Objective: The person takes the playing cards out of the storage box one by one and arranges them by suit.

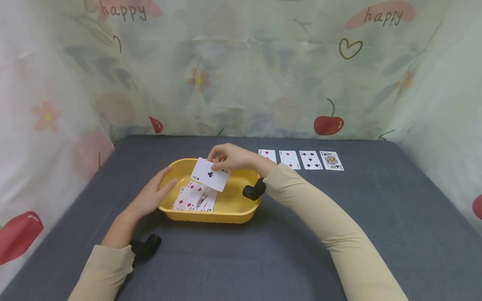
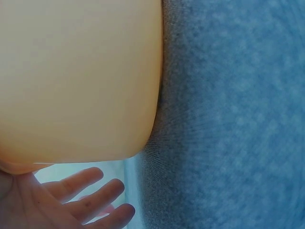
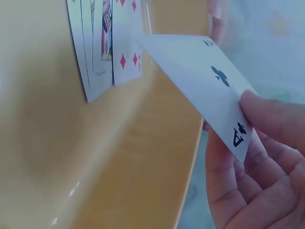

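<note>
My right hand [image 1: 231, 158] pinches a playing card [image 1: 210, 174], the ace of clubs, between thumb and fingers. The card is tilted, face up, above the yellow plastic basin [image 1: 237, 212]. A loose pile of cards [image 1: 192, 196] lies in the left part of this basin, a diamond card on top and a court card partly showing beneath. At the basin's left end rests my left hand [image 1: 148, 194], its thumb reaching over the rim. In the left wrist view the fingers [image 2: 95, 200] are spread outside the end wall, loosely extended.
To the right behind the basin, several face-up cards lie in a row: a heart card [image 1: 267, 154] partly behind my right forearm, a diamond card [image 1: 289, 159], a spade card [image 1: 311, 160] and a king [image 1: 332, 161]. A dark cloth [image 1: 241, 259] covers the table; patterned curtains [image 1: 248, 83] surround it.
</note>
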`<state>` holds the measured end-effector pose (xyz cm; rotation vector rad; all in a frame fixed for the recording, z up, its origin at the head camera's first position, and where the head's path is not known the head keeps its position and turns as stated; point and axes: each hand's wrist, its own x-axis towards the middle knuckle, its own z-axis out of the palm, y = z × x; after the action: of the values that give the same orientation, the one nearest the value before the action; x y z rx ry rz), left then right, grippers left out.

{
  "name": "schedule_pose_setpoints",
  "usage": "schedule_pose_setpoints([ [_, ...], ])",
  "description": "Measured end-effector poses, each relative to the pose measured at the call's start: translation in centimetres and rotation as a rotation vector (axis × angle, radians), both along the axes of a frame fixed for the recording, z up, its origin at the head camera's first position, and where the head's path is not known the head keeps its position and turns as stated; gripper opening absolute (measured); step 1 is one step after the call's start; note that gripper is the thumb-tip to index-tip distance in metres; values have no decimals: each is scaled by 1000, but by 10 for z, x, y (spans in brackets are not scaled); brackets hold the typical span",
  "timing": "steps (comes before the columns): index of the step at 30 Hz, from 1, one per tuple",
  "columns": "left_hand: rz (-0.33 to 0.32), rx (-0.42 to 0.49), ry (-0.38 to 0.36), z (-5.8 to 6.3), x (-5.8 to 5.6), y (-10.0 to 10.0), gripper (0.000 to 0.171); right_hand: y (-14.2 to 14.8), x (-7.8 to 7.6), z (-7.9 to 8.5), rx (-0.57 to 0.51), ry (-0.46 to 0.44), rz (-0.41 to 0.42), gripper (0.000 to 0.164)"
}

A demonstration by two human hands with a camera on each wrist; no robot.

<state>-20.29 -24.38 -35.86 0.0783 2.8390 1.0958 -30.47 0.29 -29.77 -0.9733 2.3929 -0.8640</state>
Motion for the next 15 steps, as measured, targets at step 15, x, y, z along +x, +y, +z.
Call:
schedule_pose_setpoints([
  [15,-5,11,1,2,2,0,71,63,-1,1,-138,-45,-212,33],
])
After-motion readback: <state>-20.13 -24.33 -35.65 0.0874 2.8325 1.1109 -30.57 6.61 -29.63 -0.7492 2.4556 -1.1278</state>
